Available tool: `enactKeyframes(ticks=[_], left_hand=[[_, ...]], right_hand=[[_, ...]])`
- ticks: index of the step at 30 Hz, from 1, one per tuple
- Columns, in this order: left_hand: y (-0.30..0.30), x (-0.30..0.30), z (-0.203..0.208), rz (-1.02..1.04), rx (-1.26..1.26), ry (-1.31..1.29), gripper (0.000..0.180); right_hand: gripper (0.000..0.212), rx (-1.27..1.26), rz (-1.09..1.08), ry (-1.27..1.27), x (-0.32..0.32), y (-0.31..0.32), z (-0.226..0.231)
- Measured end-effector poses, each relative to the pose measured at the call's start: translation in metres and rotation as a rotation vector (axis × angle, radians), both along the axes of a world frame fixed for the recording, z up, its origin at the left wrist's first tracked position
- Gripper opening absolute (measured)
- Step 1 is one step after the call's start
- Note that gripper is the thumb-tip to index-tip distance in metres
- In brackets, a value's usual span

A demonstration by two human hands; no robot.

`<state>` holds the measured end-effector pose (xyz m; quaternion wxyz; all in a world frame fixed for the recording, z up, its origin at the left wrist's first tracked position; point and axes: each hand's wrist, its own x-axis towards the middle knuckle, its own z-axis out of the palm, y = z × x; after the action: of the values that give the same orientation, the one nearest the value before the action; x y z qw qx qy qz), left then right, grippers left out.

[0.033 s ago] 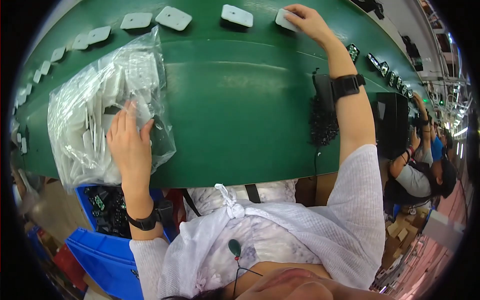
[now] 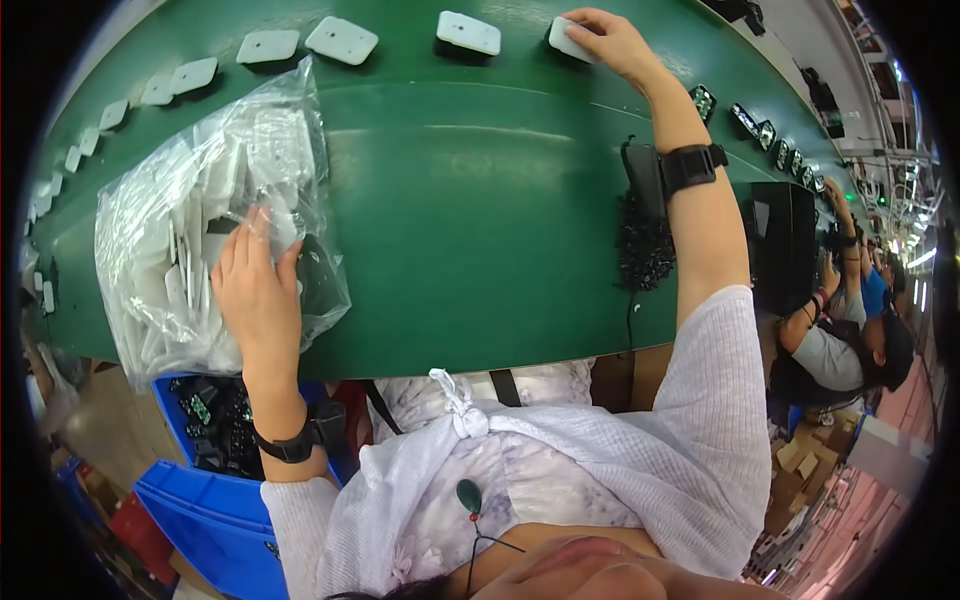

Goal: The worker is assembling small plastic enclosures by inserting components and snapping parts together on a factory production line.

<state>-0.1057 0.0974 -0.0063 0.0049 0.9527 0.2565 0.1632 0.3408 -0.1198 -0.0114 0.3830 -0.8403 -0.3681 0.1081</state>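
Note:
At the far right of the green bench, my right hand (image 2: 610, 42) has its thumb and fingers on a white plastic cover (image 2: 570, 38) with a dark underside. My left hand (image 2: 258, 285) rests with fingers outstretched at the mouth of a clear plastic bag (image 2: 322, 180), beside a pile of loose white covers (image 2: 165, 230). Its fingertips lie against the covers and the film; nothing is gripped in it. Left of my right hand stands another white-topped case (image 2: 468, 34), then a further one (image 2: 342, 40), in a row curving away to the left.
Beyond my right forearm, several open dark cases with circuit boards (image 2: 745, 120) line the green bench (image 2: 480, 260). A black device with a dark bristly bundle (image 2: 645, 240) lies beside that arm. Below left are blue bins (image 2: 200, 510). A co-worker (image 2: 830, 350) sits at right.
The row of white-topped cases has shifted slightly left. Both my hands stay in nearly the same places.

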Motion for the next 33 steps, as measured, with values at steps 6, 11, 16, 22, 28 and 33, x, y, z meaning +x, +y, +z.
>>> enactKeyframes(ticks=[6,11,16,22,28,33], left_hand=[[0.004,0.000,0.006,0.047,-0.115,-0.011,0.034],[0.008,-0.002,0.016,-0.063,0.097,-0.192,0.021],[-0.012,0.004,0.042,0.029,0.144,-0.317,0.014],[-0.033,0.021,0.059,-0.069,0.035,-0.552,0.014],[-0.080,0.067,0.048,-0.334,-0.912,-0.600,0.025],[-0.097,0.100,0.022,-0.444,-1.108,-0.495,0.018]], right_hand=[[0.030,0.002,-0.244,-0.049,-0.028,-0.020,0.024],[0.021,-0.359,-0.266,-0.376,-0.082,-0.078,0.052],[0.020,-0.453,-0.266,-0.363,-0.114,-0.096,0.029],[0.014,-0.336,-0.247,-0.521,-0.119,-0.104,0.012],[0.009,0.236,-0.215,0.202,-0.169,-0.073,0.042],[0.017,0.433,0.011,0.437,-0.224,-0.040,0.055]])
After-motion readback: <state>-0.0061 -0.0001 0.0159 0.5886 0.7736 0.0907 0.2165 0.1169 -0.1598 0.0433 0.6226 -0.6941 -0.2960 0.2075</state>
